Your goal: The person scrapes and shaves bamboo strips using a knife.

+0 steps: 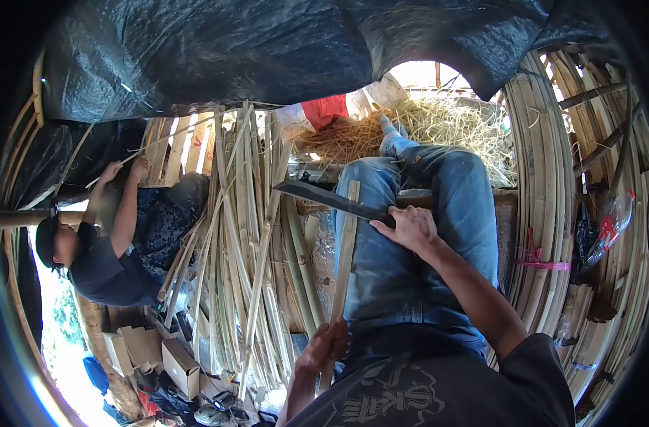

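My right hand [412, 228] is closed round the handle end of a long dark machete [324, 196], over my jeans-clad thighs. The blade points left and lies across the upper part of a flat bamboo strip [345, 263]. Lower down, my left hand [324, 346] grips that same strip near my waist. The strip stands roughly lengthwise beside my left thigh, its upper end just past the blade.
Many long bamboo strips [232, 235] lie to the left. Beyond them a co-worker [118, 263] holds a thin strip. Bundled bamboo [541, 178] with a pink tie is at right. Straw [452, 132] lies ahead, cardboard boxes [179, 366] at lower left, a dark tarp [267, 57] overhead.
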{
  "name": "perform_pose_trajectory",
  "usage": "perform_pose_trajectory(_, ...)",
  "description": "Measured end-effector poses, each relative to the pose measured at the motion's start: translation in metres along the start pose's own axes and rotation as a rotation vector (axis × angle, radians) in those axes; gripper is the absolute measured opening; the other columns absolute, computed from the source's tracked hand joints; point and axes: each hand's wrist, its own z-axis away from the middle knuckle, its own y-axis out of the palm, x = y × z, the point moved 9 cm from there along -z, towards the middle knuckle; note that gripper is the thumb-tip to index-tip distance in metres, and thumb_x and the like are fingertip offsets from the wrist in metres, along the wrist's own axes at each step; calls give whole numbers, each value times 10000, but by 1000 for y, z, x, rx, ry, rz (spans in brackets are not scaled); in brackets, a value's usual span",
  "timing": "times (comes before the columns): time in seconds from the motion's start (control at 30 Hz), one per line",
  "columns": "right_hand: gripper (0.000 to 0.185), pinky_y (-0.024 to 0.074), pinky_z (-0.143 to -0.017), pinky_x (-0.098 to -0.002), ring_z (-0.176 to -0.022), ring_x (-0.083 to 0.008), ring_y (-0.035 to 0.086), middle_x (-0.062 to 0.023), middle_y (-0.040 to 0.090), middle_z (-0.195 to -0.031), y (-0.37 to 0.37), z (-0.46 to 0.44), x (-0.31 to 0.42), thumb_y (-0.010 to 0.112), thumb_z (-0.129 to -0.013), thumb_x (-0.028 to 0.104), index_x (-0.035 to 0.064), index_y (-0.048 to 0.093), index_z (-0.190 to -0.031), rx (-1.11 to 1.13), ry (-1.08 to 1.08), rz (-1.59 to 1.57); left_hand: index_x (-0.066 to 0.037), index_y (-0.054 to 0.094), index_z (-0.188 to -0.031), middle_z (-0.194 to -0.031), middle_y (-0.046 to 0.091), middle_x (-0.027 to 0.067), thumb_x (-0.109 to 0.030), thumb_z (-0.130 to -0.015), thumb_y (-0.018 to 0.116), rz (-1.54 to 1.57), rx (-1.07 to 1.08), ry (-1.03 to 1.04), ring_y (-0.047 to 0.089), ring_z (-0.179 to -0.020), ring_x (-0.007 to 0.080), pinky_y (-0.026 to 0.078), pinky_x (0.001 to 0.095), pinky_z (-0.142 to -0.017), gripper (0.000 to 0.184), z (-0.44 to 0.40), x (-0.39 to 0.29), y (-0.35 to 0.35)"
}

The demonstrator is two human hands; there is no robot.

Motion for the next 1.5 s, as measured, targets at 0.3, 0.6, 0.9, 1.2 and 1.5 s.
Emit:
perform_pose_trajectory(0.3, 720, 591, -825, -443, -878, -360, 736, -208, 744, -884, 6, -17, -22, 500, -933, 710, 40, 764, -958, 120, 208, -122, -166, 449, -738, -585, 369, -60, -367, -1097, 468, -53, 19, -73, 307, -439, 59, 223, 253, -397, 411, 64, 47, -39)
perform_pose_trajectory(0.6, 755, 574, -848, -486, -904, -409, 717, -240, 732, -922, 0, -8, -21, 490, -936, 717, 22, 753, -1067, 109, 150, -294, 7, 561, -911, -634, 578, 169, -373, -1073, 477, -989, -544, 389, 587, -574, 327, 434, 512, -558, 422, 2, -46, -33)
perform_pose_trajectory(0.9, 722, 590, -706, -483, -711, -379, 719, -209, 689, -692, -9, 0, 6, 516, -919, 716, 26, 724, -880, 143, -1, -96, -53, 526, -1202, -899, 693, 282, -345, -1059, 478, -1350, -729, 573, 674, -851, 476, 500, 590, -713, 329, 8, -98, 4)
perform_pose_trajectory(1.2, 724, 589, -713, -487, -711, -387, 716, -216, 674, -666, -6, -2, 3, 509, -921, 721, 31, 722, -871, 137, -25, -143, 19, 587, -997, -723, 627, 199, -318, -1043, 541, -1010, -662, 591, 614, -648, 385, 446, 459, -617, 343, 6, -101, 7)
perform_pose_trajectory(1.5, 698, 596, -657, -460, -677, -365, 717, -221, 679, -680, -3, 1, 2, 541, -907, 712, 42, 732, -877, 93, -55, -91, 20, 588, -897, -626, 535, 95, -353, -1056, 524, -888, -602, 511, 504, -580, 164, 406, 358, -569, 411, -2, -76, 0)
